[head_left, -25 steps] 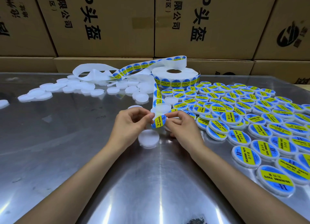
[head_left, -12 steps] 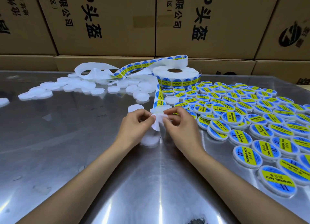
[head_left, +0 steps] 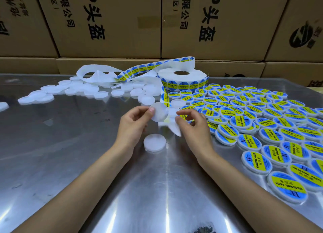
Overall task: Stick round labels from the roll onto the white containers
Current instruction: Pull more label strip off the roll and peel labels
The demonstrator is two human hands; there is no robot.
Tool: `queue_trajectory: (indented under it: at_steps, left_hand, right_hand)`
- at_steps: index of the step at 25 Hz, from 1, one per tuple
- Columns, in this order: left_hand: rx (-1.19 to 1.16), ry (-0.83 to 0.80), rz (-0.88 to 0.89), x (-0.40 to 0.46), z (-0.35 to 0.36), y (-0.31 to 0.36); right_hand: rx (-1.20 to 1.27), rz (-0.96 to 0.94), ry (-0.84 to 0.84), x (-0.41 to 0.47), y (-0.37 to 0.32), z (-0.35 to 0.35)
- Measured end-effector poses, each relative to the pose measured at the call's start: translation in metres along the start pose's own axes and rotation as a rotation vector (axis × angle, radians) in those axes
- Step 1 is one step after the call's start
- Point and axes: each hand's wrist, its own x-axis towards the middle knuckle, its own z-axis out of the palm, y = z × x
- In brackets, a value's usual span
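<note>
My left hand [head_left: 135,122] pinches a round label [head_left: 160,112] by its edge, with its pale back facing me. My right hand [head_left: 192,128] pinches the white backing strip [head_left: 173,129], which runs up to the label roll [head_left: 183,80] at the back. One plain white container [head_left: 154,142] lies flat on the metal table [head_left: 70,145], just below and between both hands. Neither hand touches it.
Several labelled blue-and-yellow containers [head_left: 253,128] cover the table's right side. Several plain white containers [head_left: 83,91] lie at the back left beside loose empty backing strip [head_left: 97,73]. Cardboard boxes [head_left: 108,23] form a wall behind the table.
The label has come off the strip and is now in my left hand, lifted up and to the left. My right hand has drawn the empty backing strip slightly to the right.
</note>
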Motion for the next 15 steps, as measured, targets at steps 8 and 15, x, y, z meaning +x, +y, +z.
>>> queue_trajectory:
  at_steps: [8,15]
  left_hand:
    - [-0.082,-0.288,0.033,-0.003,0.001,0.001]
    - [-0.155,-0.286,-0.128,-0.002,0.0,0.0]
  right_hand:
    - [0.195,0.185,-0.498,-0.001,-0.025,-0.011]
    - [0.508,0.394,-0.504,0.0,-0.02,-0.011]
